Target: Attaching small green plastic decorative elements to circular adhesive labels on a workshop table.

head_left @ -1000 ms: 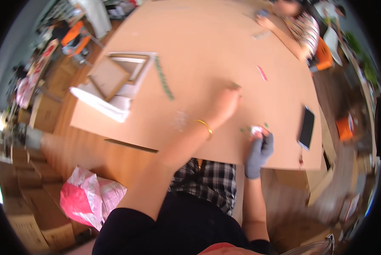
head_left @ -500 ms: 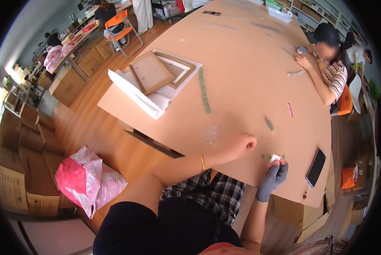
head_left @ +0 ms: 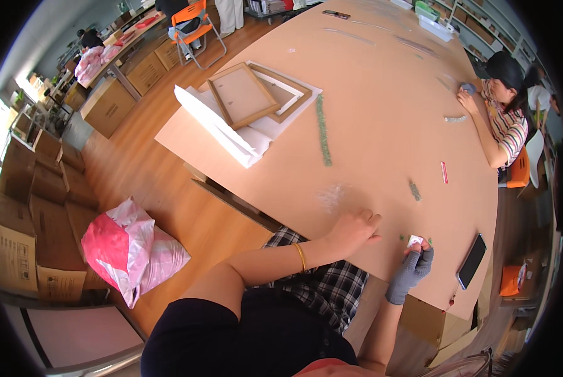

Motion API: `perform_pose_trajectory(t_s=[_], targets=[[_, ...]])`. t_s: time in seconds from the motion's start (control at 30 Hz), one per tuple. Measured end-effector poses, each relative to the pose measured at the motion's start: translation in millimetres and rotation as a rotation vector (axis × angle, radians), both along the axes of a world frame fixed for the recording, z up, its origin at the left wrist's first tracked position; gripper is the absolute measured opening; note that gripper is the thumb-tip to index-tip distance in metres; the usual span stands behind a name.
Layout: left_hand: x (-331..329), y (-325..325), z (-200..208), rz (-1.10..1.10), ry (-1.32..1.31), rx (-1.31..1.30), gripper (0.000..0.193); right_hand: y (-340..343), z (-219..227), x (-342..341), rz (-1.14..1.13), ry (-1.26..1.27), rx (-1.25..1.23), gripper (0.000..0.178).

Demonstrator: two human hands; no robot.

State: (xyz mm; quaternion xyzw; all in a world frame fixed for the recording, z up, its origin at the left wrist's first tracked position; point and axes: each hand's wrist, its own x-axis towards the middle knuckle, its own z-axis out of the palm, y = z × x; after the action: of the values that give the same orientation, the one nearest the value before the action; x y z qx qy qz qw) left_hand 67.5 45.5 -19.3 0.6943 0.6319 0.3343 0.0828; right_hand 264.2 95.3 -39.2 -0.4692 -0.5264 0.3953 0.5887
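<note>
My right hand point(head_left: 413, 271), in a grey fingerless glove, pinches a small white piece point(head_left: 414, 240) at the near table edge. Small green bits point(head_left: 402, 237) lie beside it; their kind is too small to tell. My bare left hand point(head_left: 355, 230), with a gold bangle point(head_left: 301, 256) on the wrist, is just over the table to the left. Its fingers are curled inward; anything between them is too small to make out. Ahead lies a short grey-green strand point(head_left: 414, 190), and a longer green strand point(head_left: 323, 131) is farther left.
Wooden frames point(head_left: 240, 97) rest on white sheeting at the table's left. A phone point(head_left: 470, 261) lies near the right edge, a red-and-white strip point(head_left: 444, 172) beyond it. Across the table sits a person point(head_left: 507, 125). A pink-and-white bag point(head_left: 133, 254) stands on the floor.
My left hand has come down and slightly back toward me, and its fingers now show more. My right hand still holds the white piece. The whole view has shifted a little.
</note>
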Motion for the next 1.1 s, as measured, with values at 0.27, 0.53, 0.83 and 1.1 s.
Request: perform_pose_trajectory(t_s=[0.27,0.53,0.83,1.1], targets=[[-4.2,-1.4,-5.4,-0.205,-0.131,-0.025,0.022,-1.5,6.4,2.3,0.080,-0.201,0.116,0.014],[-13.3,-17.6,-0.7,-0.143,-0.275,0.023,0.023,-3.0,23.7,-12.4,0.165,-0.345,0.018,0.011],[-11.4,-10.7,1.7,-0.241,-0.166,0.062,0.013,-4.6,26.7,-27.9,0.331,-0.604,0.112,0.013],[-17.0,-12.9,5.2,-0.290,-0.096,0.067,0.018,-4.9,32.1,-32.7,0.331,-0.688,0.133,0.011]])
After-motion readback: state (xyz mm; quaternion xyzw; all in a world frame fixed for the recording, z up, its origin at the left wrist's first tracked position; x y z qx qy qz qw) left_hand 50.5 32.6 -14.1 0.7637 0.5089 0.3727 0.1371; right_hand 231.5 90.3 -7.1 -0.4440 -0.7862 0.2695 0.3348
